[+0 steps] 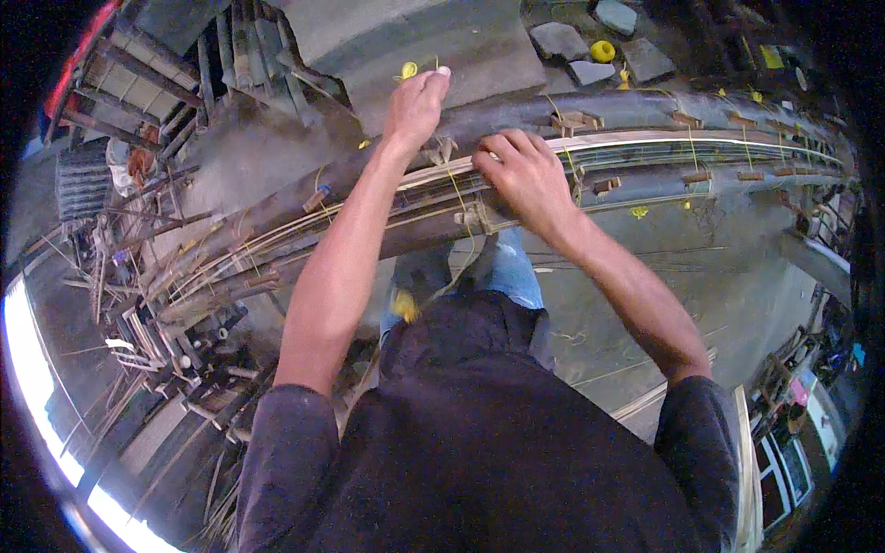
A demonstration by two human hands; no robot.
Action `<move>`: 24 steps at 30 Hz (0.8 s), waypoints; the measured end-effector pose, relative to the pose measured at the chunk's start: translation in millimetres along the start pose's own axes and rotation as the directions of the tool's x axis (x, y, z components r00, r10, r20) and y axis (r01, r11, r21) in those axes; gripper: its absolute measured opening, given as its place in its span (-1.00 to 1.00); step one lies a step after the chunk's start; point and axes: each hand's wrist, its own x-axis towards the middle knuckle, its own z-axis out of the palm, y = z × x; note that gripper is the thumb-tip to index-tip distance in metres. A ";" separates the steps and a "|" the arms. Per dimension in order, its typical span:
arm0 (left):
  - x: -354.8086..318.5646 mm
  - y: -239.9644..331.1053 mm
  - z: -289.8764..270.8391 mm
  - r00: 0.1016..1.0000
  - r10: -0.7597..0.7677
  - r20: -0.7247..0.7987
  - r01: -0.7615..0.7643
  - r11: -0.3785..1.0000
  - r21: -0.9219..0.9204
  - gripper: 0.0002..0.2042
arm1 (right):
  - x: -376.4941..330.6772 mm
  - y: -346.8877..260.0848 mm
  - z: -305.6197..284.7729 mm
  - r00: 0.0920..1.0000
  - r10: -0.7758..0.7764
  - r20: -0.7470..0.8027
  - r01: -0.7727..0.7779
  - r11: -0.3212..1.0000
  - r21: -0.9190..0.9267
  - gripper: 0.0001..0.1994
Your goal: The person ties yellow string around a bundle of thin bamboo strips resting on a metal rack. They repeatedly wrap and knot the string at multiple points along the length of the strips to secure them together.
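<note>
Two long dark poles [636, 106] run across in front of me, with a bundle of thin, pale, bamboo-like strips [627, 141] lying between them. Yellow string [457, 189] is looped around the bundle at several spots. My left hand [417, 109] is raised over the far pole, closed in a pinch, and a tuft of yellow string [407, 70] shows at its fingers. My right hand [527, 177] lies over the strips with its fingers curled down onto them; the fingertips are partly hidden. A yellow string end [406, 306] hangs near my waist.
Small wooden blocks [687, 120] are tied along the poles. Flat stones [559, 41] and a yellow roll [602, 51] lie on the floor beyond. Wooden frames and sticks [152, 55] crowd the left. Loose strips [636, 403] lie on the floor to the right.
</note>
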 end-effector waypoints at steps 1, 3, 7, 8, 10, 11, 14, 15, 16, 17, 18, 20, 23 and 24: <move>11.2 -15.0 5.4 0.993 -0.106 0.048 0.110 0.990 -0.084 -0.56 | -1.6 -2.9 -6.7 0.998 0.049 -0.043 -0.046 0.996 0.071 -0.82; 41.1 -22.5 -10.0 0.992 -0.091 0.088 0.096 0.994 -0.056 -0.55 | -10.6 -24.7 -32.2 0.984 0.133 -0.122 -0.104 0.970 0.219 -0.76; 33.5 -34.9 -116.2 0.982 0.172 0.083 -0.190 0.844 0.501 -0.58 | -89.8 -88.0 -60.8 0.910 0.273 0.312 -0.376 0.862 0.341 -0.68; 28.7 -47.0 -143.4 0.974 0.217 0.070 -0.223 0.839 0.497 -0.59 | -92.3 -121.0 -50.3 0.795 0.340 0.503 -0.606 0.501 0.618 -0.67; 12.7 -67.8 -173.2 0.947 0.320 0.041 -0.304 0.844 0.441 -0.62 | -70.8 -186.5 -16.4 0.560 0.311 0.768 -0.668 -0.378 0.641 -0.59; -1.1 -74.0 -179.5 0.941 0.333 0.056 -0.327 0.861 0.389 -0.63 | -46.4 -211.6 9.1 0.477 0.301 0.826 -0.502 -0.678 0.537 -0.52; -56.5 -80.0 -189.1 0.931 0.355 0.084 -0.363 0.885 0.291 -0.66 | -27.8 -234.2 108.3 0.421 0.485 0.767 -0.763 -0.269 0.589 -0.72; -79.5 -84.4 -188.4 0.934 0.342 0.105 -0.358 0.893 0.274 -0.67 | -36.3 -240.6 105.7 0.595 0.487 0.639 -0.728 -0.008 0.685 -0.80; -100.3 -86.2 -186.3 0.932 0.330 0.151 -0.360 0.888 0.284 -0.70 | -41.2 -237.4 100.4 0.764 0.423 0.486 -0.618 0.265 0.740 -0.85; -123.9 -93.9 -181.5 0.937 0.302 0.178 -0.344 0.889 0.302 -0.72 | -15.4 -232.1 51.1 0.787 0.445 0.427 -0.616 0.534 0.579 -0.86; -144.8 -106.5 -176.6 0.929 0.347 0.129 -0.369 0.889 0.272 -0.73 | 37.1 -231.2 -16.8 0.826 0.424 0.370 -0.549 0.752 0.364 -0.84; -157.6 -134.2 -153.1 0.854 0.521 0.007 -0.479 0.780 0.401 -0.77 | 139.4 -250.1 -80.5 0.840 0.225 0.493 -0.256 0.967 -0.004 -0.89; -151.4 -132.8 -141.9 0.873 0.486 -0.036 -0.418 0.786 0.455 -0.82 | 189.7 -264.1 -32.6 0.803 -0.423 0.420 0.403 0.904 0.140 -0.87; -150.6 -132.1 -142.9 0.885 0.461 -0.064 -0.379 0.794 0.476 -0.83 | 202.9 -266.5 -23.9 0.759 -0.502 0.416 0.492 0.859 0.140 -0.84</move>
